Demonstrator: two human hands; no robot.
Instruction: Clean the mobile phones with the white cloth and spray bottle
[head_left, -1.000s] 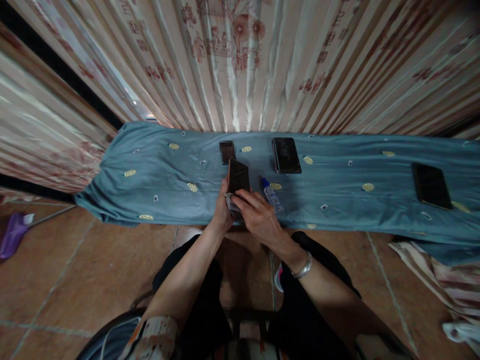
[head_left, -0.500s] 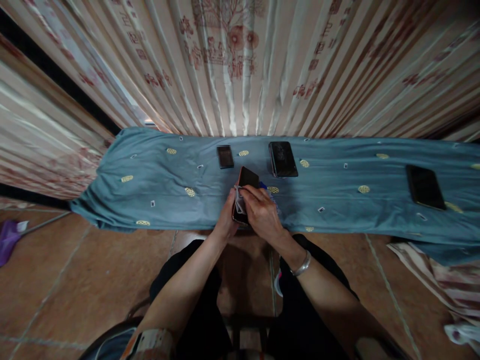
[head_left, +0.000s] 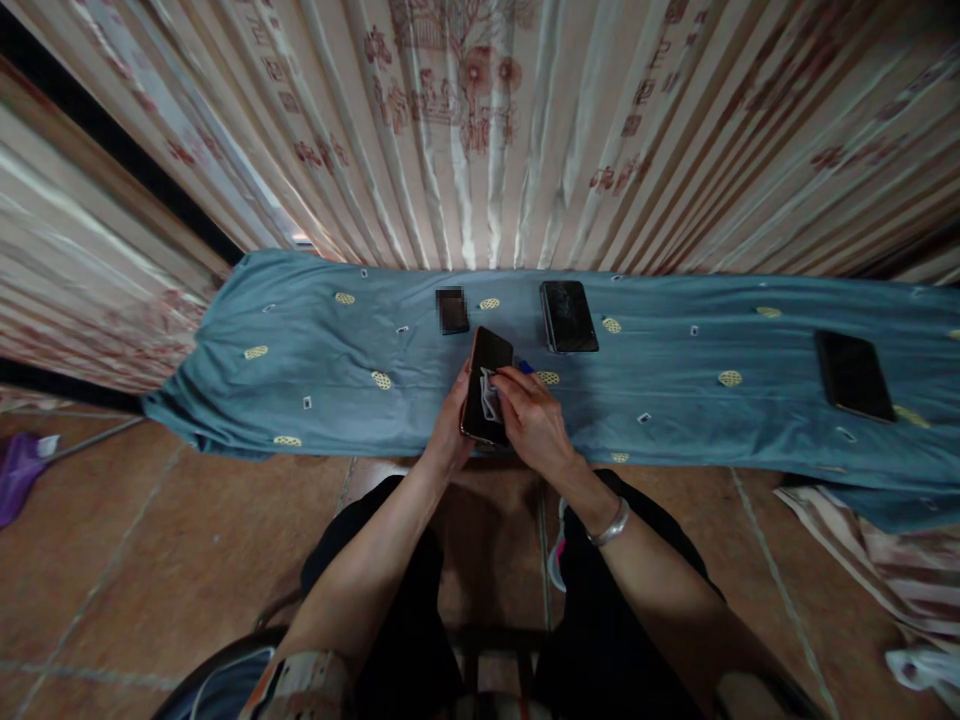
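A seated person works at a long counter (head_left: 300, 340) draped in a blue-grey cloth, with pleated patterned curtains behind it. The left hand (head_left: 450, 425) grips a dark phone (head_left: 489, 385) by its edge, fingers closed round its left side, holding it tilted just above the near edge of the counter at the middle of the scene. The right hand (head_left: 534, 420) pinches a small pale wiping cloth (head_left: 489, 395) against the screen, fingers closed on it.

Judging by this, the wiping of this phone looks under way, not finished: the cloth sits mid-screen. Three other dark phones lie flat on the counter: a small one (head_left: 452, 310) just beyond the hands, a larger one (head_left: 569, 316) to its right, and another (head_left: 854, 375) far off to the right. Whether those are already wiped cannot be told.

A blue-capped bottle (head_left: 526, 367) is almost wholly hidden behind the right hand; only its tip shows. The small phone's face is blurred. The held phone's lower end is covered by the fingers, and any smudges on its screen are too small to make out.
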